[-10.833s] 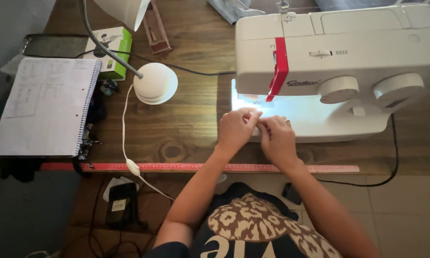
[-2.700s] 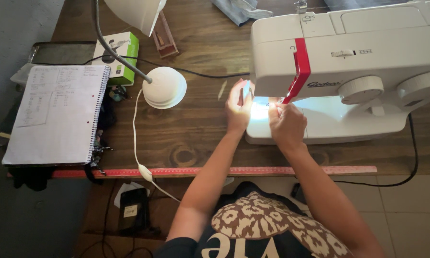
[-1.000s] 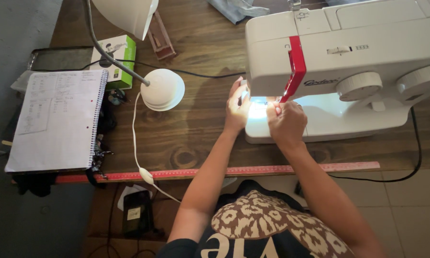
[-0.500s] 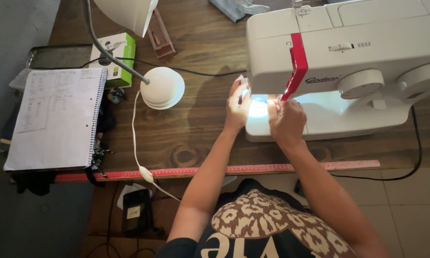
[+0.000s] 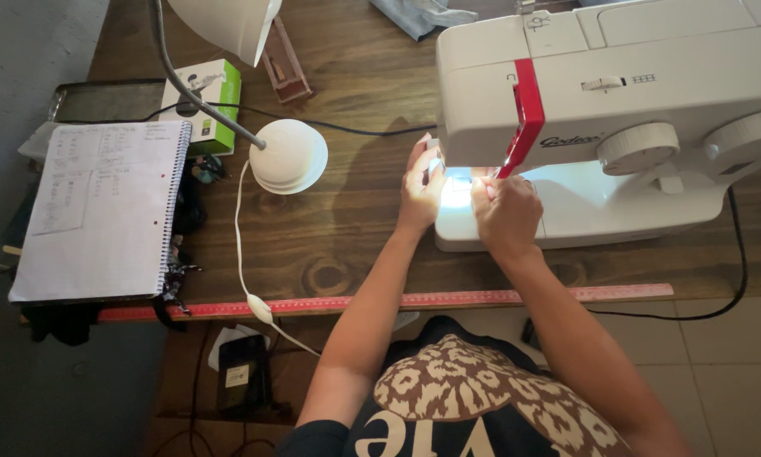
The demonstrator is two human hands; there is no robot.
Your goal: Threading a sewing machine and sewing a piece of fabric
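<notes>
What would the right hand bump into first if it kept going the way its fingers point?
Probably the white sewing machine: the right hand points at the lit spot under its head, though depth is hard to judge.

Looks like a little sewing corner at home. White sewing machine (image 5: 617, 127) at 1 o'clock on a brown wooden table (image 5: 355, 237), its small light shining on the bed. White desk lamp (image 5: 289, 156) near 11 o'clock. Spiral notebook (image 5: 101, 211) full of notes at 9 o'clock. Long red ruler (image 5: 397, 301) along the table's near edge. Tiled floor (image 5: 736, 372) at 4 o'clock.
</notes>
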